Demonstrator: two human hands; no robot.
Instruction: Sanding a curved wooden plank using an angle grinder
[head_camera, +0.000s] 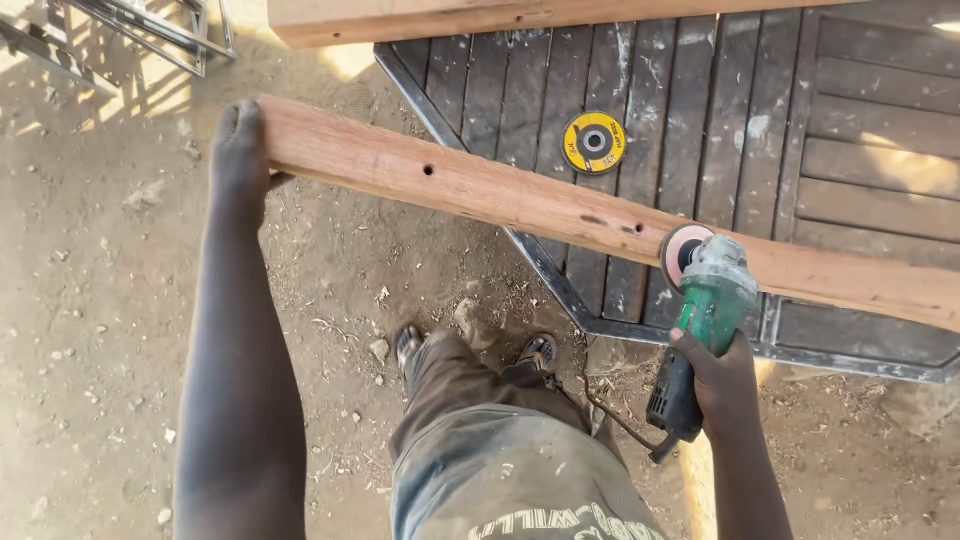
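A long reddish wooden beam with small holes runs from upper left to right across the view. My left hand grips its left end. My right hand holds a green angle grinder by its body, and the grinder's sanding disc rests against the beam's near edge. Its black cord trails down toward the ground by my legs.
A dark metal door panel lies flat on the dirt under the beam, with a loose yellow grinding disc on it. A second wooden plank crosses the top. A metal frame sits at the upper left. My feet stand on sandy ground.
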